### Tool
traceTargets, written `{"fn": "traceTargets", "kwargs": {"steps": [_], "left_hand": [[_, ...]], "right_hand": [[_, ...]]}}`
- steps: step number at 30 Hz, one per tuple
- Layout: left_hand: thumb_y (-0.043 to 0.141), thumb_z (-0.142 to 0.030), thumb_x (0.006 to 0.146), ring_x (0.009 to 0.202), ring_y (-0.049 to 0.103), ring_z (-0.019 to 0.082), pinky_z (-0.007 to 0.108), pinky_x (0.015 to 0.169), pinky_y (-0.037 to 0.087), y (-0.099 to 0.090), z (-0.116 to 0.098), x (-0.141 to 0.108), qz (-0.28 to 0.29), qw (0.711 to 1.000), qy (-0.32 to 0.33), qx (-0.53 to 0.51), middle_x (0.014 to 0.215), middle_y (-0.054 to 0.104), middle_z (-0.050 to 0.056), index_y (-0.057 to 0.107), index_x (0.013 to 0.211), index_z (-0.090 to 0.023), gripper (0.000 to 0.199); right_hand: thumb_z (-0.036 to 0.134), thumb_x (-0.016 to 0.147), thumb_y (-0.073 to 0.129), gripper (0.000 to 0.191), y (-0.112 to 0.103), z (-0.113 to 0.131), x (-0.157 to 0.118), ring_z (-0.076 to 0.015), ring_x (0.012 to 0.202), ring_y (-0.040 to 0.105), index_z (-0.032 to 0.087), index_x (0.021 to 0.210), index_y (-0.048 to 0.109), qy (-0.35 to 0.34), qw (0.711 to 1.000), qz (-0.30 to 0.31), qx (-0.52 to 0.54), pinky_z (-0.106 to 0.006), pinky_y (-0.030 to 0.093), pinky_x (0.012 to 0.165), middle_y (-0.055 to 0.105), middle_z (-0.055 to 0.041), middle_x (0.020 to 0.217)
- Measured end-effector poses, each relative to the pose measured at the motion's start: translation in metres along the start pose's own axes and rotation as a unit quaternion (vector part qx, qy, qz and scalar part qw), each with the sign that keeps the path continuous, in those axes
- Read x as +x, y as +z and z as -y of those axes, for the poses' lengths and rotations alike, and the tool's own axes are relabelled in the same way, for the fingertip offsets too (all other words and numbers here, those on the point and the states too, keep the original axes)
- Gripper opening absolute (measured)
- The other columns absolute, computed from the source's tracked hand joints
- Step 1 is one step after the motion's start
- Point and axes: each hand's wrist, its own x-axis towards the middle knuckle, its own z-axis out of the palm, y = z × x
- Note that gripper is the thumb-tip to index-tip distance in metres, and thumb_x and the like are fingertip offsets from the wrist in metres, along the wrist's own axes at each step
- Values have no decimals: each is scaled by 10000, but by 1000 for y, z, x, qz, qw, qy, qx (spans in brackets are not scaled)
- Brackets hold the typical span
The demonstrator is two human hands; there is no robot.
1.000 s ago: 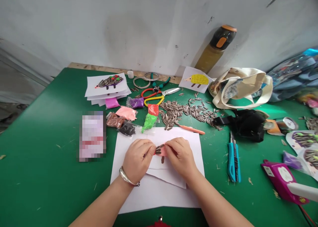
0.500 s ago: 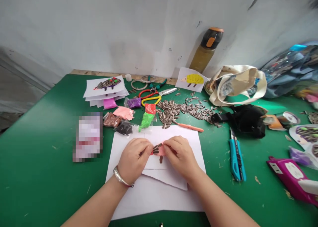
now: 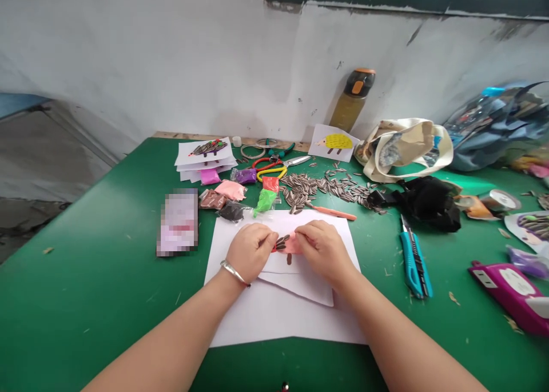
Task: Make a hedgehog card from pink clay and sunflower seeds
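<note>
Pink clay (image 3: 293, 245) shaped like an animal body lies on a small white sheet (image 3: 295, 283), with a brown clay leg (image 3: 289, 258) below it. Several striped sunflower seeds (image 3: 281, 244) stick in its left part, and a bit of red shows beside them. My left hand (image 3: 253, 250) is closed at the left end, thumb and fingers pinched near the seeds. My right hand (image 3: 325, 250) pinches over the clay's right side and covers part of it. What sits between the fingertips of either hand is hidden. A larger white sheet (image 3: 287, 326) lies underneath.
Behind the paper are clay packets (image 3: 230, 190), a seed pile (image 3: 300, 189), scissors (image 3: 271, 169) and an orange-handled tool (image 3: 332, 212). A utility knife (image 3: 416, 260) lies right, its blade showing. A hedgehog card (image 3: 334, 141), bottle (image 3: 352, 101) and cloth bag (image 3: 405, 151) stand at the back.
The camera view has tilted up, showing more wall, and the table's things sit further right at the left side. Both hands stay pinched at the same places on the clay picture.
</note>
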Motion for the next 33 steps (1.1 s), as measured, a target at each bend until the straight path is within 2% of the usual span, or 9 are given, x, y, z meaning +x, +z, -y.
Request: {"fn": "traceTargets", "kwargs": {"steps": [11, 16, 18, 21, 23, 25, 27, 30, 33], "left_hand": [[427, -303, 910, 703, 556, 146, 278, 680, 414, 2, 0, 1, -10, 1000, -14, 15, 668, 620, 9, 579, 589, -182, 375], [418, -331, 915, 703, 553, 146, 281, 691, 410, 3, 3, 1, -11, 1000, -16, -1, 671, 621, 13, 575, 586, -177, 396], [416, -338, 915, 704, 552, 149, 284, 694, 407, 3, 4, 2, -11, 1000, -16, -4, 672, 621, 14, 574, 591, -177, 394], [419, -335, 911, 724, 555, 154, 286, 706, 405, 3, 4, 2, -19, 1000, -13, -6, 694, 629, 15, 586, 616, -180, 373], [419, -333, 910, 726, 554, 156, 287, 705, 403, 3, 4, 3, -19, 1000, -11, -6, 695, 629, 15, 582, 610, -181, 373], [418, -329, 909, 713, 549, 156, 288, 695, 401, 3, 4, 3, -15, 1000, -11, -3, 677, 621, 14, 566, 587, -183, 383], [424, -322, 906, 707, 550, 155, 288, 695, 403, 4, 5, 3, -17, 1000, -10, -4, 675, 624, 13, 565, 586, -183, 376], [433, -306, 902, 725, 563, 156, 289, 712, 411, 4, 6, 3, -25, 1000, -5, -7, 706, 649, 17, 592, 616, -184, 349], [434, -299, 903, 732, 571, 157, 291, 712, 416, 4, 7, 2, -23, 1000, -5, -3, 726, 662, 22, 609, 625, -184, 349]], "right_hand": [[157, 846, 508, 203, -6, -4, 4, -170, 744, 554, 201, 728, 667, -15, 999, 3, -36, -304, 377, 708, 638, -32, 729], [176, 866, 506, 189, -29, 25, -9, -159, 791, 580, 214, 769, 664, -25, 998, -7, 53, -289, 418, 736, 652, -24, 789], [193, 884, 497, 184, -46, 41, -23, -136, 768, 589, 222, 801, 659, -7, 991, 25, 128, -255, 435, 704, 659, -8, 802], [232, 892, 516, 145, -63, 55, -49, -117, 740, 595, 217, 907, 659, 17, 973, 130, 191, -227, 447, 684, 668, -1, 809], [224, 890, 518, 143, -66, 56, -64, -104, 711, 588, 214, 887, 662, 29, 961, 184, 203, -212, 442, 663, 658, 9, 762], [202, 895, 502, 166, -65, 57, -70, -101, 707, 583, 216, 871, 665, 50, 959, 207, 186, -212, 433, 662, 653, 10, 755], [194, 896, 496, 174, -64, 59, -67, -106, 708, 577, 217, 867, 666, 41, 959, 227, 166, -219, 423, 660, 653, 6, 758], [206, 887, 514, 156, -64, 66, -49, -119, 713, 572, 217, 867, 668, -33, 956, 253, 146, -234, 414, 673, 659, -2, 760], [202, 890, 507, 162, -59, 65, -32, -123, 727, 571, 217, 866, 667, -63, 959, 238, 140, -236, 406, 678, 663, -5, 771]]}}
